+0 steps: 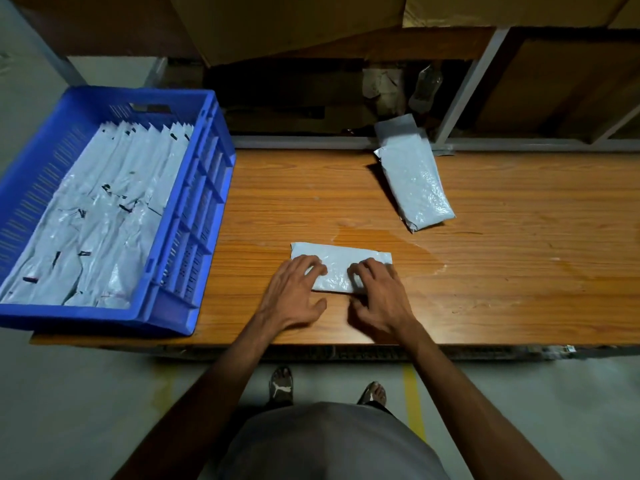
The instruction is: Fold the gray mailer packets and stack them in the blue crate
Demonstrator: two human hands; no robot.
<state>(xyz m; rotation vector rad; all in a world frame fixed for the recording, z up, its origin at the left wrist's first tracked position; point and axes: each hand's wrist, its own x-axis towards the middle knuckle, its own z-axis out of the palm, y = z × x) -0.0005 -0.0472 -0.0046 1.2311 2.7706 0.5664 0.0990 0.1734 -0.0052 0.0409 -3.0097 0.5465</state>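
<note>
We count two gray mailer items out on the wooden tabletop [485, 271] and one blue crate [194, 216] at its left end. The first is a folded mailer packet [341, 263], lying flat near the front edge, and both of our hands are on it. Our left hand [294, 296] rests on its left part with fingers bent at the knuckles and tips pressing down; the grip there closes round nothing. Our right hand [379, 296] does the same on the right part, fingertips on the plastic, thumb apart on the wood just in front of the packet. The second item is a bundle of mailers [415, 181], well apart toward the back right, lying at a slant with its far end at the tabletop's rear edge. Inside the crate many folded packets [104, 216] lie in overlapping rows, too many and too overlapped for us to count. Two sandaled feet [281, 386] show on the floor [69, 410] below.
</note>
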